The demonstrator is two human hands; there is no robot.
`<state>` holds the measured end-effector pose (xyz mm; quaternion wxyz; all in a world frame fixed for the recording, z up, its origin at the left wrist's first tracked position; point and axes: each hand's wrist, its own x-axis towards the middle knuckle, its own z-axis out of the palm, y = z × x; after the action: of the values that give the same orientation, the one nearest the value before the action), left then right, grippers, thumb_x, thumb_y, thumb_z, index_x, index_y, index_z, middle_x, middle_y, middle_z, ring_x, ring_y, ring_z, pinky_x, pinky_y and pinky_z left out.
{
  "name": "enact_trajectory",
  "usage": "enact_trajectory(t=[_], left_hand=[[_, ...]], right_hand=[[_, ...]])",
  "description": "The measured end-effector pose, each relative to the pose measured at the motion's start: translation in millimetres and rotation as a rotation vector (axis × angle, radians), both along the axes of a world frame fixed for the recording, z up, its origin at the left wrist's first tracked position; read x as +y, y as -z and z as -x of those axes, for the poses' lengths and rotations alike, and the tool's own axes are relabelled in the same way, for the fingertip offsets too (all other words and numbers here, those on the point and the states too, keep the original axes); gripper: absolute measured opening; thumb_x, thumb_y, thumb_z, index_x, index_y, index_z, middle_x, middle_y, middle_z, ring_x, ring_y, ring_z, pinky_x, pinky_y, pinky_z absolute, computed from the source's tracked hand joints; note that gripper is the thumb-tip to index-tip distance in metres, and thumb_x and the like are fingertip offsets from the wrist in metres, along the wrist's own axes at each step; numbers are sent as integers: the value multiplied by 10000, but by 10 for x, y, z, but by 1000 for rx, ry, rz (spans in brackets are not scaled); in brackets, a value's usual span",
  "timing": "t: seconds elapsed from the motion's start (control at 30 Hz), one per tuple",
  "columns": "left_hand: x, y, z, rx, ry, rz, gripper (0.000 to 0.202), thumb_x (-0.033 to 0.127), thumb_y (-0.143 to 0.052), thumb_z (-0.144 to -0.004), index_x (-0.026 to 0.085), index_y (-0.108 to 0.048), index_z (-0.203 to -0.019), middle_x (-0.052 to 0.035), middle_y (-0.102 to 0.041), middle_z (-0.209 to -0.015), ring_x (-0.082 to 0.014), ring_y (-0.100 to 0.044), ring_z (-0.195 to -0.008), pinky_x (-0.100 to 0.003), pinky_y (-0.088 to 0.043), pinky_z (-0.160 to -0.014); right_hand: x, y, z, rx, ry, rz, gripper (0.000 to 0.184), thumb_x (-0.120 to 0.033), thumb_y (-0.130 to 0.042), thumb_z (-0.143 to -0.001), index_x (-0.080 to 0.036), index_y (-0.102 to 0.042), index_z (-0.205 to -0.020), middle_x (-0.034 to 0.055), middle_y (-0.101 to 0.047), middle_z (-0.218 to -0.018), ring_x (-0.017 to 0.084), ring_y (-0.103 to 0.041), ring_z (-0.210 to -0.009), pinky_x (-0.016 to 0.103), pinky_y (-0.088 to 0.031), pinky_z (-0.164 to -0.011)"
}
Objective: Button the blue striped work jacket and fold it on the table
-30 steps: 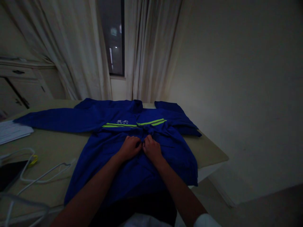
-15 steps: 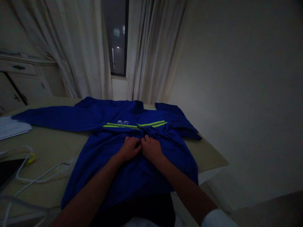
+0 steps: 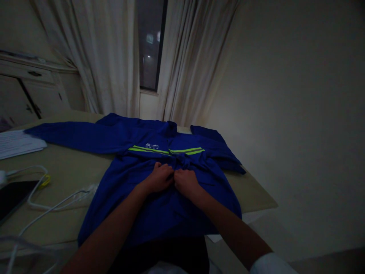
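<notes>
A blue work jacket lies spread over the table, collar at the far side and hem towards me. Yellow-green reflective stripes cross its chest, with a small white logo above the left one. My left hand and my right hand are side by side at the middle of the front, just below the stripes. Both have curled fingers closed on the jacket's front edges. The fingertips and any fastener between them are hidden. The fabric puckers just above the hands.
On the left of the table lie a stack of papers, a dark phone or tablet and a white cable. Curtains and a window stand behind; a wall is at right.
The view has shifted slightly, so the scene sits further right. My right hand's fingers are curled more tightly against the left hand. The jacket stays in place.
</notes>
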<state>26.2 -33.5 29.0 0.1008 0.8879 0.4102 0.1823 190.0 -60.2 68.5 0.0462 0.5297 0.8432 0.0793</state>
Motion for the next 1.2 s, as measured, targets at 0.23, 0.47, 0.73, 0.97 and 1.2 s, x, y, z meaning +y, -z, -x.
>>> enact_trajectory(t=[0.23,0.47,0.73,0.97,1.2], left_hand=[[49,26,11,-21,-8,14,218,227,-425,-990,230,-642,-964,-63,-703,-1028,-249,-588,-1023,-443,-308,-889],[8,15,4,-126,-21,61,165,252,-491,-959,242,-650,-1003,-36,-717,-1025,-231,-614,-1016,-424,-308,-908],[-38,38,-51,5,20,72,149,264,-613,-872,229,-673,-1004,-52,-706,-1013,-259,-611,-1028,-431,-316,-915],[-29,72,-79,14,37,-24,101,220,-595,-886,228,-680,-938,-56,-679,-1056,-255,-568,-1042,-439,-307,-891],[33,157,-116,-31,34,28,79,201,-608,-851,227,-655,-909,-39,-669,-1047,-248,-561,-1048,-419,-303,-867]], right_hand=[[77,-59,-158,36,78,47,217,-226,-538,-941,-164,-698,-1073,146,-755,-1066,278,-747,-968,344,-555,-783],[21,-5,-164,54,115,-15,227,-243,-527,-956,-178,-656,-1131,129,-732,-1082,262,-740,-949,338,-547,-775],[3,-38,-215,135,116,104,199,-268,-592,-911,-184,-713,-1045,108,-763,-1046,246,-726,-959,301,-488,-783],[51,117,-327,378,42,156,101,-204,-649,-855,-187,-739,-895,34,-773,-879,173,-701,-824,241,-408,-709],[56,398,-506,640,75,10,84,-259,-709,-837,-178,-688,-833,13,-716,-794,147,-637,-720,229,-415,-677]])
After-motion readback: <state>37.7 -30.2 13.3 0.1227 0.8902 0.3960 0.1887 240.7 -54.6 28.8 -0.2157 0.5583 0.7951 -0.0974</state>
